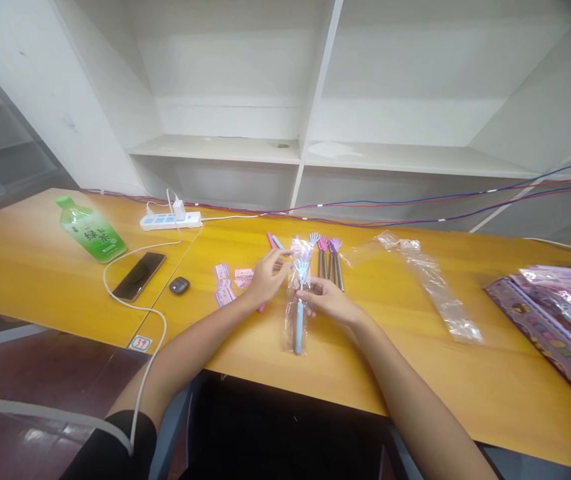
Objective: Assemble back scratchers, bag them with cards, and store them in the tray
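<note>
A light-blue back scratcher with a hand-shaped head lies inside a clear plastic bag in front of me. My right hand is closed on the bagged scratcher around its middle. At the bag's upper end, my left hand has its fingers closed on the plastic near a pinkish card; the exact grip is hard to make out. Just beyond lie more back scratchers, with a pink head, a purple head and a blue head. Small printed cards are scattered left of my left hand.
Empty clear bags lie to the right, before a purple box topped with packaged items. On the left are a green tea bottle, a phone, a small black device, a power strip and a white cable.
</note>
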The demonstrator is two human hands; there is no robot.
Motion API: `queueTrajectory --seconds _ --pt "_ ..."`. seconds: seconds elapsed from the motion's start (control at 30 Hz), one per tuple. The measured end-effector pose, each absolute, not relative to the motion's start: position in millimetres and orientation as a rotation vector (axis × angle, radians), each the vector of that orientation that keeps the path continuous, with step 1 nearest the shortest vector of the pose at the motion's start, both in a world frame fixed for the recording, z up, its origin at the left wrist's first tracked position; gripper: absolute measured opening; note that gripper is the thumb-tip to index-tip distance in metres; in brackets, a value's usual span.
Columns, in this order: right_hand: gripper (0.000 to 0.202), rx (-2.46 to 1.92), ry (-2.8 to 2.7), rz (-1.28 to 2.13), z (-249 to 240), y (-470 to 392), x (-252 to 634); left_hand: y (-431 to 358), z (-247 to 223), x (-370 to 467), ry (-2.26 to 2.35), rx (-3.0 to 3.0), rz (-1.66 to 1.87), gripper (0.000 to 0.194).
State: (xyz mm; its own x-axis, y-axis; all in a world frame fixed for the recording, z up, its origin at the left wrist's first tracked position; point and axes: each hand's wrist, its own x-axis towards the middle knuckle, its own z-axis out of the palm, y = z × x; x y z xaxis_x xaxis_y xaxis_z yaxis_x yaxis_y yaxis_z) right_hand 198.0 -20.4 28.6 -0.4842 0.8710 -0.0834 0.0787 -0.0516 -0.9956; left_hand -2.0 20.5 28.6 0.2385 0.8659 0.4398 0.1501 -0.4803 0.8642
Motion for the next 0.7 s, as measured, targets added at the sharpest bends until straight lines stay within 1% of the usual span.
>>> queueTrajectory --seconds 0.17,0.27,0.33,0.4,0.47,0.53,0.6,0.7 --pt "0.049 -1.001 -1.652 1.694 27.6 -25.0 193.0 20.4 30.7 -0.9 0.902 1.712 1.267 0.048" --pt "0.049 -0.981 -1.692 1.747 16.8 -22.3 193.1 18.7 29.0 0.4 0.871 1.630 1.198 0.061" --pt "0.052 -1.004 -1.601 1.750 6.7 -16.4 194.8 16.7 26.7 2.2 0.878 1.588 1.161 0.069" --pt "0.055 -1.055 -1.413 1.646 -2.0 -7.9 196.5 14.0 24.5 5.0 0.875 1.572 1.152 0.074" --pt "0.050 -1.118 -1.291 1.424 -6.1 0.9 196.7 10.4 23.2 8.5 0.842 1.581 1.151 0.075" --pt "0.039 -1.154 -1.350 1.159 -4.9 8.2 193.8 6.1 23.0 11.8 0.789 1.606 1.151 0.074" --pt "0.030 -1.149 -1.513 0.964 -0.5 12.9 186.5 1.5 23.9 14.0 0.734 1.635 1.150 0.074" --pt "0.023 -1.166 -1.656 0.927 4.3 15.4 166.7 -5.0 26.9 14.4 0.669 1.667 1.156 0.077"
